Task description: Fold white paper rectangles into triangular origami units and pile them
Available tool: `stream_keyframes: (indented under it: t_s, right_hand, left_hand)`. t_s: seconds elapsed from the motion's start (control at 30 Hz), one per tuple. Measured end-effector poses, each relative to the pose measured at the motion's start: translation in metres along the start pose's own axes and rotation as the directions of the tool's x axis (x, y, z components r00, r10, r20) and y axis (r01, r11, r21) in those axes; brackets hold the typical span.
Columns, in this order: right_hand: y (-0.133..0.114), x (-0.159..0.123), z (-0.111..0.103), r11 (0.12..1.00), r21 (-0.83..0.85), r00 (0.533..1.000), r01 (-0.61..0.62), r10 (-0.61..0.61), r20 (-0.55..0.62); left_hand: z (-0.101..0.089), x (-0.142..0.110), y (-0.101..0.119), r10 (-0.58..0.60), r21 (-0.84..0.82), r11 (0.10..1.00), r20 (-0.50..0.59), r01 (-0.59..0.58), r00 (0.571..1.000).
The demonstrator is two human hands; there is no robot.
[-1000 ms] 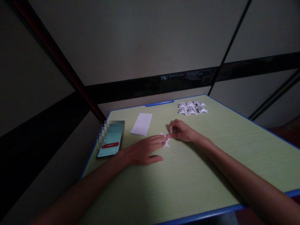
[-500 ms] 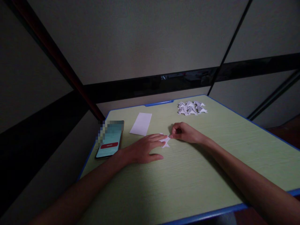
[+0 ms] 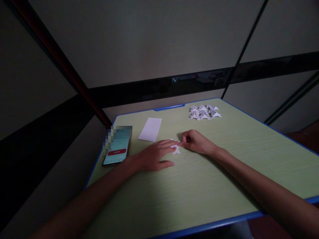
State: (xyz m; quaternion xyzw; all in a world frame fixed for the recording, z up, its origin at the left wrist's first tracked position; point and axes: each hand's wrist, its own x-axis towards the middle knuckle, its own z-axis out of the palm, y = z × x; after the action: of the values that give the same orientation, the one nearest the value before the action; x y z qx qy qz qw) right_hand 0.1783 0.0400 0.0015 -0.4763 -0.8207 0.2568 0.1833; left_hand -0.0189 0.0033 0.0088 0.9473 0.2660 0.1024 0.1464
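Observation:
A small white piece of folded paper (image 3: 176, 150) with pointed corners lies on the table, partly hidden under fingers. Flat across it rests my left hand (image 3: 157, 155), fingers stretched out and thumb apart, pressing it down. At the paper's right end, my right hand (image 3: 195, 142) is closed, thumb and index finger pinching its tip. Farther back on the right, several folded white paper figures (image 3: 204, 115) sit close together in two rows. A flat white paper sheet (image 3: 150, 129) lies beyond my left hand.
A phone (image 3: 117, 146) with a lit screen lies at the table's left side, close to my left forearm. The pale green table (image 3: 199, 192) has a blue edge. Cabinet panels (image 3: 159, 43) with a dark band stand right behind it.
The view has shifted slightly. Both hands stay at the folded paper, and my right fingers have moved slightly left along its tip. Sheet, phone and figures lie as before.

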Motion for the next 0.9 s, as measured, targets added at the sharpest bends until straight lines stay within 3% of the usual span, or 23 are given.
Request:
stream_keyframes:
  t_s: [0.5, 0.9]
  right_hand:
    - [-0.007, -0.009, 0.014, 0.995, -0.033, 0.991, 0.095, -0.098, -0.088]
    - [-0.011, -0.011, 0.017, 0.983, -0.093, 0.982, 0.158, -0.166, -0.093]
  left_hand:
    - [0.002, 0.000, -0.001, -0.050, -0.029, 0.998, 0.003, 0.050, 0.999]
    - [0.003, 0.002, -0.008, -0.042, -0.099, 0.994, -0.035, 0.039, 0.998]
